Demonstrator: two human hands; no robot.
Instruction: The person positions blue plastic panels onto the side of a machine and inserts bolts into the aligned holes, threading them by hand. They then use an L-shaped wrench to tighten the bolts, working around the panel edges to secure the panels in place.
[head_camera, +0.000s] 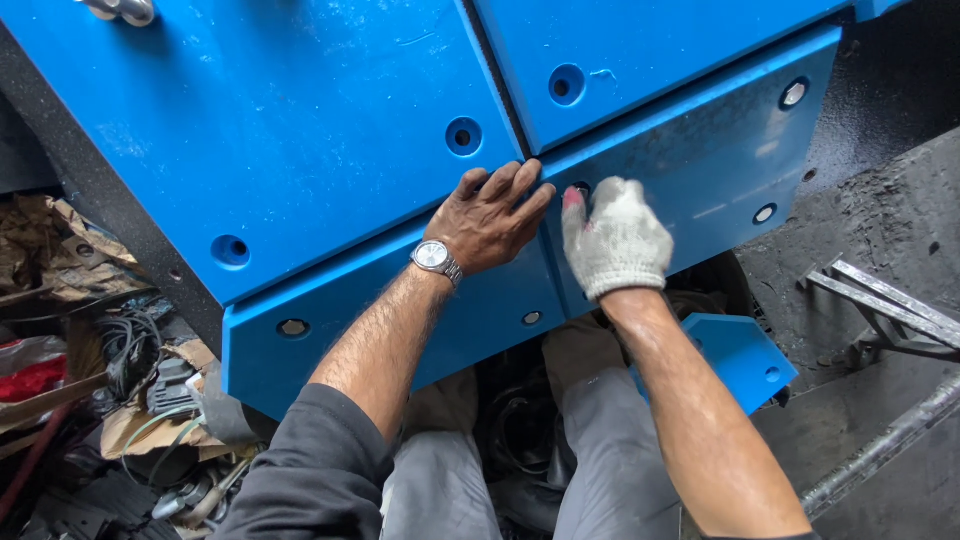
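My bare left hand, a watch on its wrist, lies flat with fingers spread on the blue steel block, touching it at the seam, gripping nothing. My gloved right hand is half curled, fingertips pressed at a bolt hole on the lower blue plate; whether they pinch anything there I cannot tell. Left of the block lie cardboard scraps and cables; metal bars lie to the right.
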